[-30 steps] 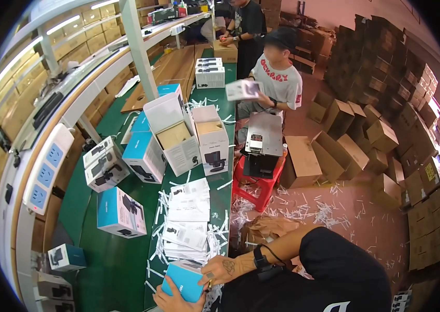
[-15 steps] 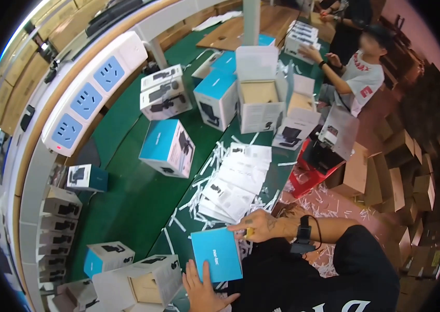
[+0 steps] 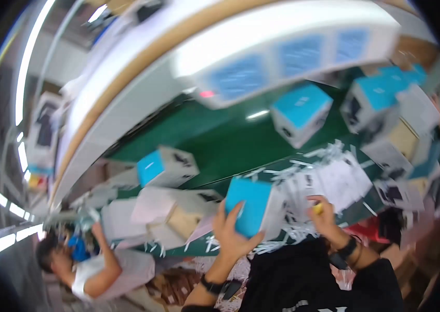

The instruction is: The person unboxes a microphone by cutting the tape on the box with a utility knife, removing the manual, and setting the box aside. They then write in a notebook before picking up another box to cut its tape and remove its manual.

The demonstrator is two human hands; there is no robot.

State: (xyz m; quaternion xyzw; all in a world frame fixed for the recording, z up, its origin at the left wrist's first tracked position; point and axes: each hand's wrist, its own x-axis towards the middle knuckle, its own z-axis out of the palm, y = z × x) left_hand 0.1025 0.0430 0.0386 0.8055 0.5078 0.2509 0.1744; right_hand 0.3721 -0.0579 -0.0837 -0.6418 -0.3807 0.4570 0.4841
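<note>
A white box with a blue top [image 3: 250, 200] stands tilted at the table's near edge. My left hand [image 3: 232, 234] grips its left side, fingers up along the corner and thumb across the near face. To the right of the box, apart from it, my right hand [image 3: 328, 222] is closed, with a small yellow object [image 3: 317, 209] at its fingers; its kind is not clear. Behind that hand lie printed leaflets [image 3: 342, 177] among scattered white paper strips [image 3: 292, 174]. The picture is smeared by motion.
On the green table [image 3: 220, 140] are more blue-topped boxes [image 3: 303, 109] and an open carton [image 3: 175, 216]. A power strip [image 3: 287, 57] runs along the shelf above. Another person [image 3: 110, 270] stands at the left. A red bin [image 3: 368, 229] is at the right.
The view has swung to the left, bringing another person into sight there. My left hand has closed around the box, and my right hand has come off its corner.
</note>
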